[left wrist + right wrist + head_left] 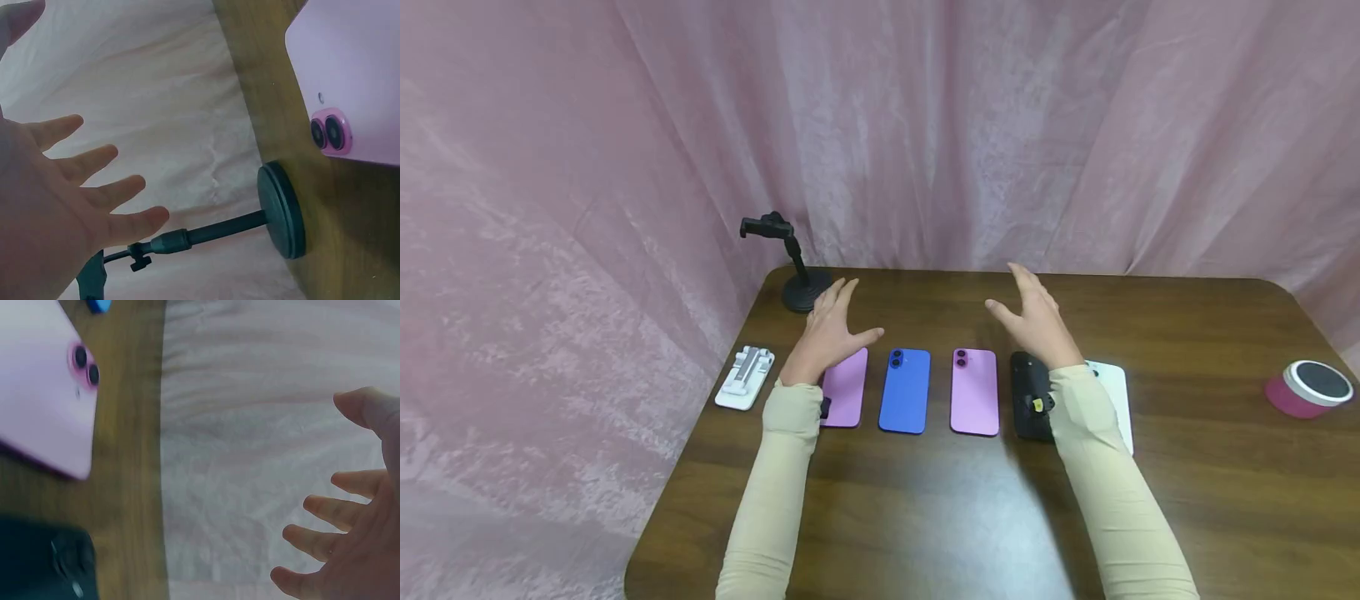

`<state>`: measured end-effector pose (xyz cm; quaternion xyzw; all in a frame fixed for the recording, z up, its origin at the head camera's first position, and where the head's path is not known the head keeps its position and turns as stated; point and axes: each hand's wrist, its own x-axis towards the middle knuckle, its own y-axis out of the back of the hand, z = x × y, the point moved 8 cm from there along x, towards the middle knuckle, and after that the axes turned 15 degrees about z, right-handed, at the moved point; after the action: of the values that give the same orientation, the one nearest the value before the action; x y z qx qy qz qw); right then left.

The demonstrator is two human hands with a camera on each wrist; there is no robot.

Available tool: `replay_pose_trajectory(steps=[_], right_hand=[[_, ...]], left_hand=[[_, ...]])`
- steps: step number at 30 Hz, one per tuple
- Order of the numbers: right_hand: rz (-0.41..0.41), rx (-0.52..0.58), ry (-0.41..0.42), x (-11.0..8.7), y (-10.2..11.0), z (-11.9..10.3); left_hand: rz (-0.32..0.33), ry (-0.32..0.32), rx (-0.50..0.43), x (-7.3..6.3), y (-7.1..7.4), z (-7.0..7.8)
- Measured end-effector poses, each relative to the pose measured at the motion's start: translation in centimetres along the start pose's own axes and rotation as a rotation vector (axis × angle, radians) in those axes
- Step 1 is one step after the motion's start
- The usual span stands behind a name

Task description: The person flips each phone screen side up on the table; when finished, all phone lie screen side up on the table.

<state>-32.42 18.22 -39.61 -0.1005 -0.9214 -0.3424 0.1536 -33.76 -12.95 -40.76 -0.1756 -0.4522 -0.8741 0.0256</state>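
My left hand (pixel 829 337) is raised over the table with fingers spread, holding nothing. Below it lies a pink-purple phone (pixel 847 392), partly hidden by the hand and wrist; its twin camera lenses show in the left wrist view. My right hand (pixel 1036 323), fingers spread and holding nothing, hovers above a black phone (pixel 1027 400) that the forearm partly covers. Between the hands a blue phone (pixel 905 392) and another pink-purple phone (pixel 975 393) lie back side up. A white phone (pixel 1112 387) shows from behind the right sleeve.
A black phone stand (pixel 805 287) rises at the back left corner. Near the left edge lies a white folding stand (pixel 745 377). Far right sits a pink and white round container (pixel 1307 389) with a dark top. A pink curtain (pixel 940 133) hangs behind the wooden table (pixel 925 517).
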Motion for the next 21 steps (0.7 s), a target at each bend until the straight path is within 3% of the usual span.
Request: replay_pose_trajectory(steps=[10,21], right_hand=[[-0.040,0.068,0.013,-0.6,-4.5,-1.5],[-0.093,0.145,0.031,-0.9,-8.1,-4.0]], left_hand=[[-0.032,0.015,-0.071,-2.2,0.2,-0.8],[-0.071,0.057,-0.123,-3.7,0.4,-2.3]])
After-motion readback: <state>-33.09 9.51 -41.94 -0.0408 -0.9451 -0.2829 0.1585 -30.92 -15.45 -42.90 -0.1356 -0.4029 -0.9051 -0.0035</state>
